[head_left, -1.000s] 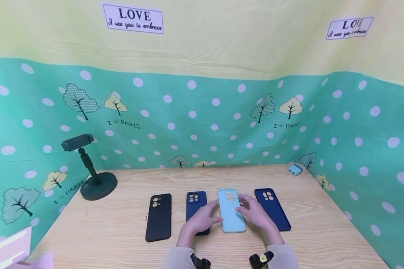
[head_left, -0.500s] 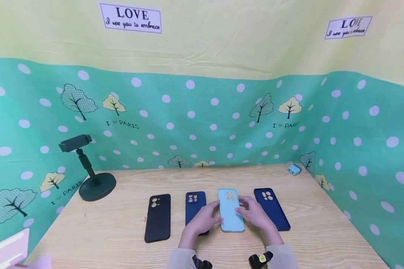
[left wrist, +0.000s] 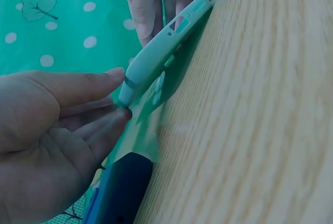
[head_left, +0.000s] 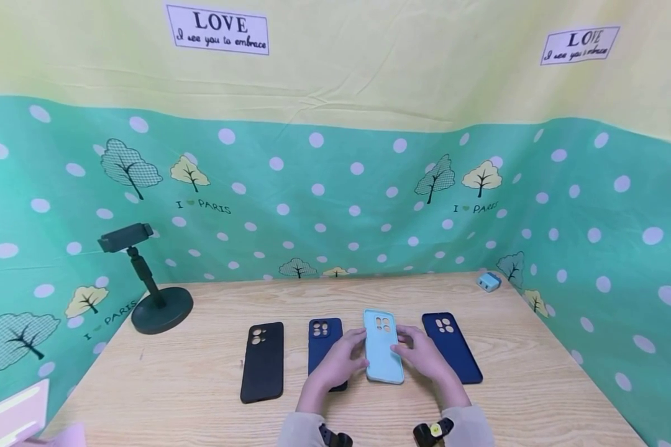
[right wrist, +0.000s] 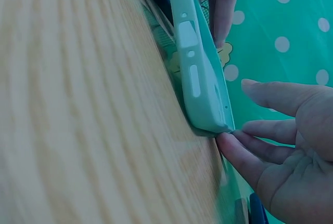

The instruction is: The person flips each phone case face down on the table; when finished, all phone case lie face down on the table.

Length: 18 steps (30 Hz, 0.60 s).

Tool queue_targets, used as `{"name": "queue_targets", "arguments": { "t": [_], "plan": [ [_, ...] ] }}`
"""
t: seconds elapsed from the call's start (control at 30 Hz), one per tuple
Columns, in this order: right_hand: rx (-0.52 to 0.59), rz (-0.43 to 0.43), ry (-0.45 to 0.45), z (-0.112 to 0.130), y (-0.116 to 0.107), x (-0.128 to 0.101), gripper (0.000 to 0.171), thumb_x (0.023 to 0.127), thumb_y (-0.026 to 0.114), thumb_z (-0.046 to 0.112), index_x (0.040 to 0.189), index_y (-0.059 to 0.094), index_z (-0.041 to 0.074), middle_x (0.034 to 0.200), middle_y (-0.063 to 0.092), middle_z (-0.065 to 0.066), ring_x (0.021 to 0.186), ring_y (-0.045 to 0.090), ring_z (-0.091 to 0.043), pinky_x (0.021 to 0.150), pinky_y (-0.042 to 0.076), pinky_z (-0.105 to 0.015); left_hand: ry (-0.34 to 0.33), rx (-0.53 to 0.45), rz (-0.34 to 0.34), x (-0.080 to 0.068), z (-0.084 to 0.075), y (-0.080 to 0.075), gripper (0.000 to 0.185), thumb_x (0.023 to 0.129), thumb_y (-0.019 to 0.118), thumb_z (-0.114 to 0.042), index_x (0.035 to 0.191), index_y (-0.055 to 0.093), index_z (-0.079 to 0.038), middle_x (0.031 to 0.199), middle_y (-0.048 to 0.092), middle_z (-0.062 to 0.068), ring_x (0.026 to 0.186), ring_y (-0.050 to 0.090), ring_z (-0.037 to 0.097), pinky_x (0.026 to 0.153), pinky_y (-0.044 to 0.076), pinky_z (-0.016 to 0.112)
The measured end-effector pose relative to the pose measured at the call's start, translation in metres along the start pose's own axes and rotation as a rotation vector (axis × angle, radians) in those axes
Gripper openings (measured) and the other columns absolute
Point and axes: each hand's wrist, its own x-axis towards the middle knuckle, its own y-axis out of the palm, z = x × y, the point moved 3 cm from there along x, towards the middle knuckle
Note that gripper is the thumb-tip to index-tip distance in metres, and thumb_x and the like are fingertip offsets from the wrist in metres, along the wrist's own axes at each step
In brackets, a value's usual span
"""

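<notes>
A light blue phone case (head_left: pixel 383 347) is raised off the wooden table (head_left: pixel 201 397) and tilted, camera cut-outs facing up. My left hand (head_left: pixel 353 347) pinches its left edge between thumb and fingers (left wrist: pixel 115 74). My right hand (head_left: pixel 405 349) holds the right edge, fingertips (right wrist: pixel 225 140) under a corner of the case (right wrist: pixel 200 63). The left wrist view shows the case (left wrist: pixel 166 47) edge-on, with the right hand's fingers at its far side. A dark blue case (head_left: pixel 323 338) lies partly under my left hand.
A black case (head_left: pixel 263 360) lies at the left of the row and a navy case (head_left: pixel 451 347) at the right. A dark phone stand (head_left: pixel 156 304) is at the back left, a small blue charger (head_left: pixel 489 282) at the back right. Fabric walls surround the table.
The light blue case has come up off the table and tilted between both hands. The hands have barely shifted, and the other cases have not moved.
</notes>
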Motion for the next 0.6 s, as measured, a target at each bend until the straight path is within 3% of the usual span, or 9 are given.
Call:
{"name": "queue_targets", "arguments": {
  "t": [0.17,0.43,0.6],
  "plan": [
    [0.01,0.001,0.005,-0.0002,0.0005,0.0,0.051,0.091,0.065,0.011,0.137,0.049,-0.005,0.134,0.055,-0.022,0.122,0.056,-0.037,0.105,0.045,-0.053,-0.003,-0.109,0.003,0.0008,0.0014,0.0021,0.061,0.088,0.065,0.0,0.142,0.038,0.011,0.149,0.036,0.026,0.135,0.044,0.039,0.104,0.049,0.037],
    [0.032,0.01,0.022,-0.0037,0.0015,0.0019,0.052,0.092,0.065,0.013,0.138,0.048,-0.003,0.135,0.055,-0.021,0.124,0.054,-0.038,0.105,0.045,-0.052,-0.002,-0.171,-0.009,0.0011,0.0048,0.0032,0.058,0.087,0.066,0.002,0.14,0.042,0.011,0.147,0.039,0.025,0.134,0.045,0.038,0.104,0.049,0.032],
    [0.037,0.011,0.025,-0.0044,0.0015,0.0018,0.052,0.092,0.065,0.013,0.138,0.048,-0.003,0.134,0.055,-0.021,0.124,0.054,-0.038,0.105,0.045,-0.053,0.007,-0.187,-0.012,0.0008,0.0046,0.003,0.057,0.088,0.067,-0.003,0.14,0.044,0.009,0.148,0.04,0.022,0.136,0.043,0.037,0.107,0.046,0.036]
  ]
}}
